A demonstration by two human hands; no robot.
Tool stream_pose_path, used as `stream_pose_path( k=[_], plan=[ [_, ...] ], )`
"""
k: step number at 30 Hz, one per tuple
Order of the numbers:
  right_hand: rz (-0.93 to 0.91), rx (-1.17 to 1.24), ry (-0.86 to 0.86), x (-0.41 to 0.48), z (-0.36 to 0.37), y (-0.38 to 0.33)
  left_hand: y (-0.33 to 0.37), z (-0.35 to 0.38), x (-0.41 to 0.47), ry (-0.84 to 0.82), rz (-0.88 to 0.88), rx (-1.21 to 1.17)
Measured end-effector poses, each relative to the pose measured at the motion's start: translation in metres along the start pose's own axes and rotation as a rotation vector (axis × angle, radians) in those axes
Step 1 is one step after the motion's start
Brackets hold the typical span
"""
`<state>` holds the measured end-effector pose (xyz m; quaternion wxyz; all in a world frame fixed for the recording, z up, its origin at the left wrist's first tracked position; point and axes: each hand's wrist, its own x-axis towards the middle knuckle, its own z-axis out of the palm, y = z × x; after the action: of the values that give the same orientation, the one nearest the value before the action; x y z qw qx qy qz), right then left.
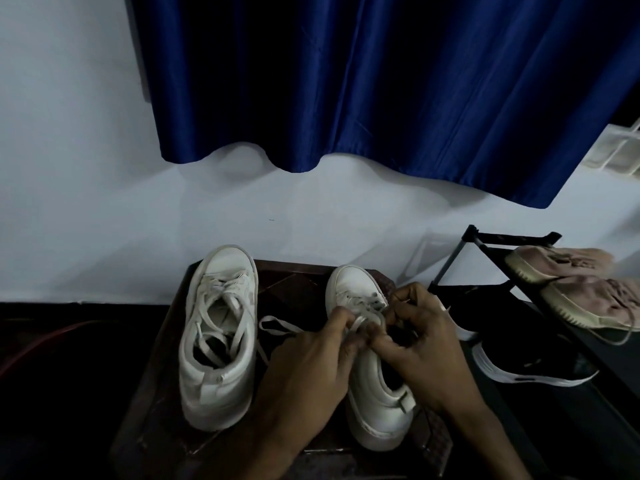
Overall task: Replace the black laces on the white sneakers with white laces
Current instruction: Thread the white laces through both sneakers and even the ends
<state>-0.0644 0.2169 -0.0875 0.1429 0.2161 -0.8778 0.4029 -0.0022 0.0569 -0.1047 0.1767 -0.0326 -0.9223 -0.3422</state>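
Two white sneakers stand side by side on a dark wooden stool (162, 368), toes toward the wall. The left sneaker (218, 341) is laced with a white lace, its ends loose over the opening. Over the right sneaker (377, 393) my hands meet. My left hand (311, 362) pinches a white lace (360, 322) above the eyelets. My right hand (422, 344) has its fingers curled on the same lace at the tongue. One loose end of the white lace (277, 325) trails left across the stool between the shoes. My hands hide most of the right sneaker's eyelets.
A black shoe rack (485, 247) stands to the right, holding a pair of pink sneakers (575, 289) on top and a black sneaker with white sole (533, 365) lower down. A blue curtain (381, 81) hangs on the white wall behind. The floor is dark.
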Motion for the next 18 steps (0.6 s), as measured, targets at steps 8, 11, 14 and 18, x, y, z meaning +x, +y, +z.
stream_pose_path(
  k=[8, 11, 14, 18],
  plan=[
    [0.003, -0.061, 0.016, 0.0, 0.0, 0.0, 0.025, -0.042, 0.01, 0.44, -0.134, -1.099],
    [0.044, -0.049, 0.017, 0.0, 0.0, -0.001, 0.03, -0.046, 0.004, 0.571, -0.014, -1.154],
    [0.035, -0.065, 0.025, -0.001, 0.0, -0.003, 0.024, -0.029, -0.004, 0.521, 0.095, -0.939],
    [0.024, -0.063, 0.029, -0.001, -0.002, -0.003, 0.0, -0.005, -0.01, 0.348, 0.212, -0.623]
  ],
)
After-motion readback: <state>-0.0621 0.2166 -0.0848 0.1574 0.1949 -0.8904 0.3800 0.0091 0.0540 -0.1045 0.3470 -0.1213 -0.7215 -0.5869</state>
